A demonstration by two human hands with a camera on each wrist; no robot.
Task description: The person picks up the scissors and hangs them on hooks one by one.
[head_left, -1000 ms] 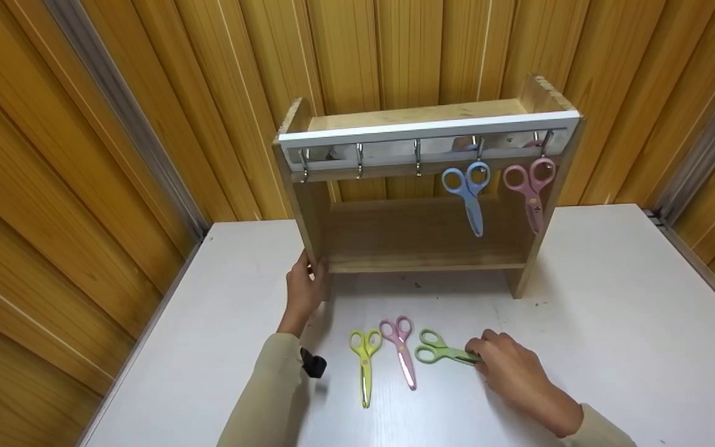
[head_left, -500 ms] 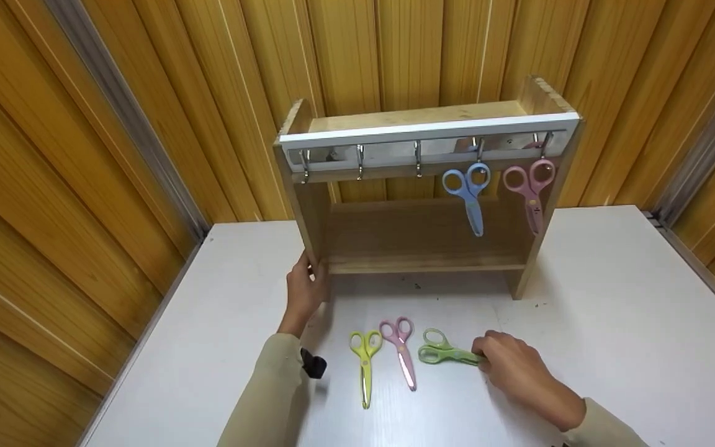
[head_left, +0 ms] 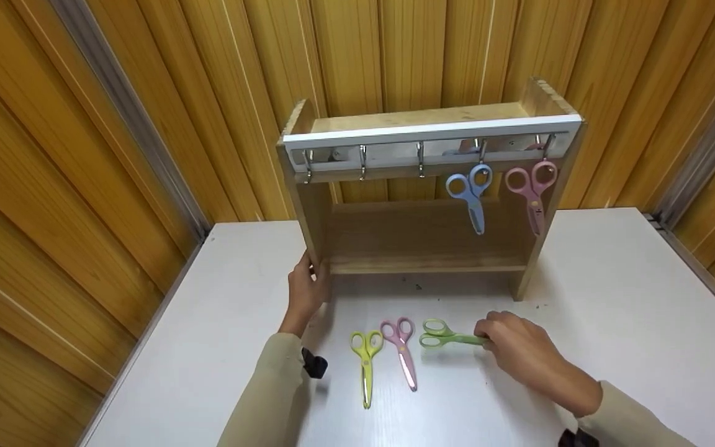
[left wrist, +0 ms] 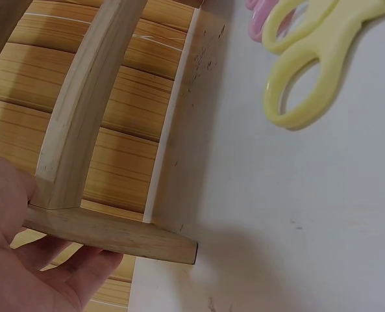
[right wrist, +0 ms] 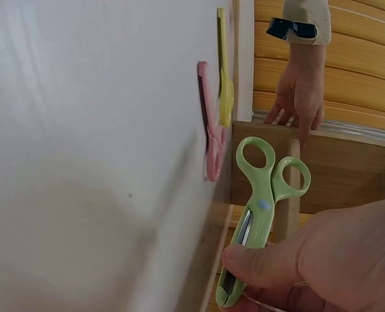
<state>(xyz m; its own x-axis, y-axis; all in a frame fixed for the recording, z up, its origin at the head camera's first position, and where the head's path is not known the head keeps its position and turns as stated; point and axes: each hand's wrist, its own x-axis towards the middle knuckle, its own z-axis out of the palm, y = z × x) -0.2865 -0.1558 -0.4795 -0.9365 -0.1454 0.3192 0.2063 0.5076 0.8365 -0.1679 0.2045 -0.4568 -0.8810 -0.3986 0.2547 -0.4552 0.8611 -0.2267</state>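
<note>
My right hand (head_left: 522, 344) pinches green scissors (head_left: 447, 337) by the blade end, handle loops pointing left. In the right wrist view the green scissors (right wrist: 260, 201) are held off the table, thumb across the blades. My left hand (head_left: 305, 290) grips the lower left side panel of a wooden shelf (head_left: 426, 269); the left wrist view shows its fingers (left wrist: 91, 270) under the panel edge. Yellow scissors (head_left: 366, 366) and pink scissors (head_left: 402, 354) lie between my hands on the white table. From the shelf's hooks hang blue scissors (head_left: 472, 195) and darker pink scissors (head_left: 532, 194).
A white rail (head_left: 432, 129) with several metal hooks runs along the shelf's top front; the hooks left of the blue scissors, such as the middle hook (head_left: 420, 160), carry nothing. Behind stands a wood-panelled wall (head_left: 407, 49). The white table (head_left: 630, 298) extends on both sides.
The green scissors have risen off the table in my right hand, which has moved slightly up and away. My left hand stays on the shelf panel.
</note>
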